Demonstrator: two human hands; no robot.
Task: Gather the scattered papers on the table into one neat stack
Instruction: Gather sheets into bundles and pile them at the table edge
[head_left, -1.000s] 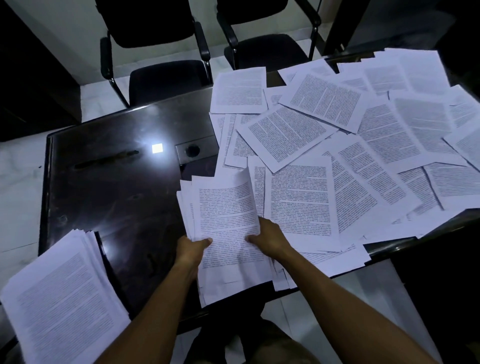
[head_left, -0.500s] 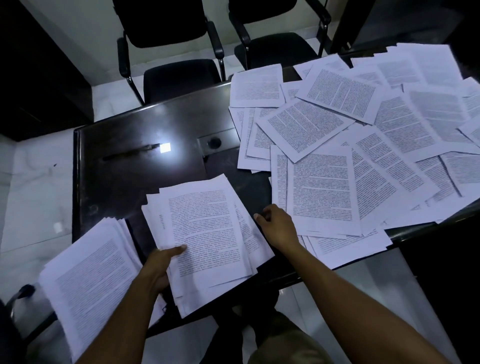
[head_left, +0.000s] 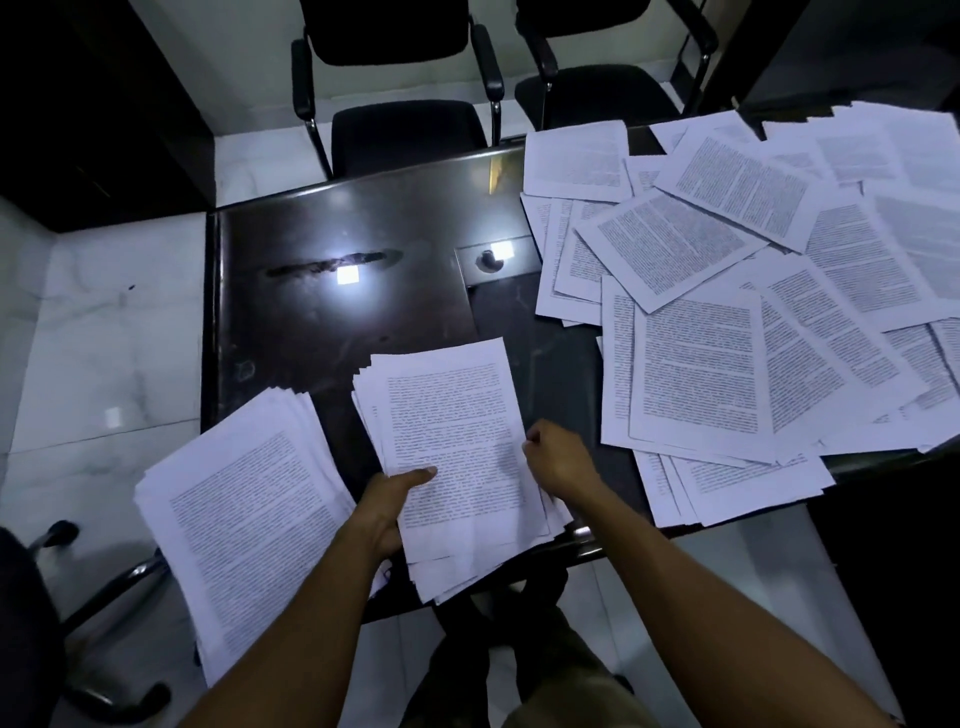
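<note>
A: Head view: left hand (head_left: 387, 512) grips the bundle (head_left: 457, 457) at lower centre, thumb on top; right hand (head_left: 558, 457), fingers curled, pinches its right edge.

B: Risk?

A: It overhangs the table (head_left: 332, 218); the sheets could fan, slide off. Loose papers (head_left: 727, 291) crowd the right; another pile (head_left: 244, 514) waits lower left.

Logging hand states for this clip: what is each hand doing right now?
Left hand: grips the gathered bundle, thumb on top.
Right hand: fingers curled at the bundle's right edge; a grip cannot be told.
</note>
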